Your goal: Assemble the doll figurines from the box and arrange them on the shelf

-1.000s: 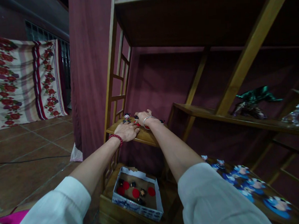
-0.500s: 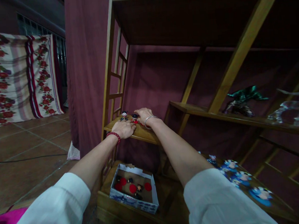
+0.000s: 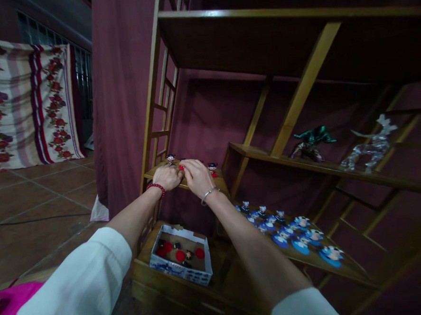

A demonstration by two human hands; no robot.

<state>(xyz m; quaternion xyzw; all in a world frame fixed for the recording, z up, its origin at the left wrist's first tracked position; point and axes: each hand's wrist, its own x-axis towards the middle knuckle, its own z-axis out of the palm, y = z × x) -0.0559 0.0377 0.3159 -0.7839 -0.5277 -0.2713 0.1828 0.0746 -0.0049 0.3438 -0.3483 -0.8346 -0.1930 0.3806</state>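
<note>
My left hand (image 3: 168, 178), with a red bead bracelet, rests at the front of a small wooden shelf (image 3: 157, 170), fingers curled; what they hold, if anything, is hidden. Beside it, my right hand (image 3: 197, 176), wearing a silver bangle, has its fingers bent around a small red figurine (image 3: 181, 167) that it mostly covers. A dark-haired figurine (image 3: 171, 158) stands just behind my left hand. Another, with black hair and a red base (image 3: 213, 168), is to the right of my right hand.
Below the shelf sits an open cardboard box (image 3: 180, 274) with small figurines and red discs. Several blue-and-white figurines (image 3: 301, 243) stand on a lower right shelf. A green ornament (image 3: 313, 143) and a clear animal ornament (image 3: 370, 145) occupy the shelf above. A curtain (image 3: 121, 106) hangs left.
My right hand has shifted left, closer to my left hand, over the red figurine. A figurine now shows to its right. The view has turned rightward, showing more blue-and-white figurines.
</note>
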